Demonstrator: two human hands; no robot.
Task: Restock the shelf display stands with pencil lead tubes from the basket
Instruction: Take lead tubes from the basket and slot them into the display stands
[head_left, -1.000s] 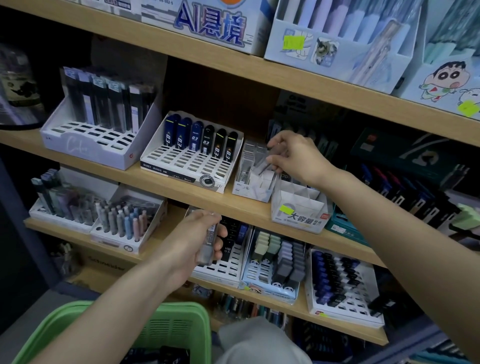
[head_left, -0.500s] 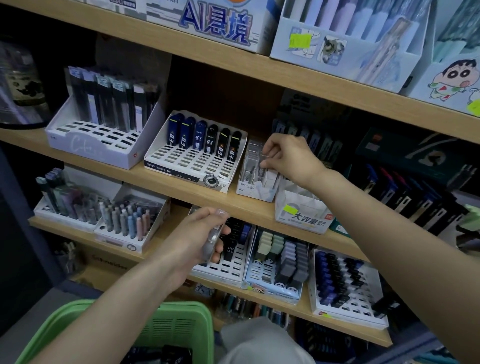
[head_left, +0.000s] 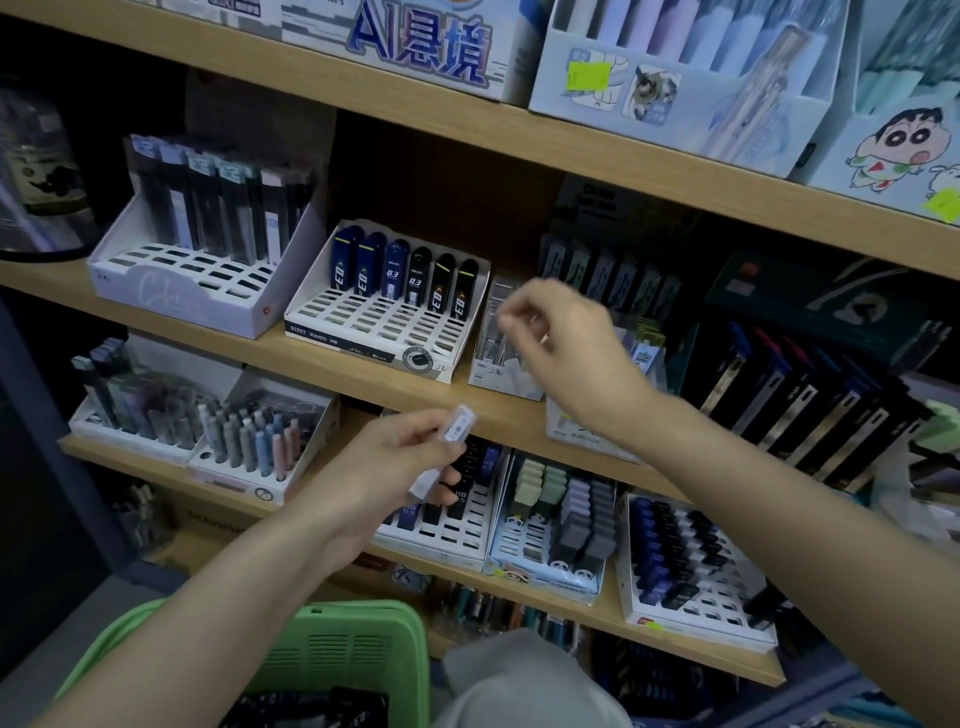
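Green basket (head_left: 337, 652) below white display stands (head_left: 363, 330)

The left hand (head_left: 395, 467), on a bare forearm reaching up from the lower left, curls its fingers and thumb round a clear tube (head_left: 459, 424) held at a tilt. The right hand (head_left: 566, 343), higher on an outstretched bare forearm, is blurred, with fingers loosely curled and thumb near forefinger. Whether it pinches anything cannot be told.

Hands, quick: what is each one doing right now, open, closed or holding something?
Left hand: grips a clear lead tube.
Right hand: fingers curled but blurred; cannot tell whether it holds anything.
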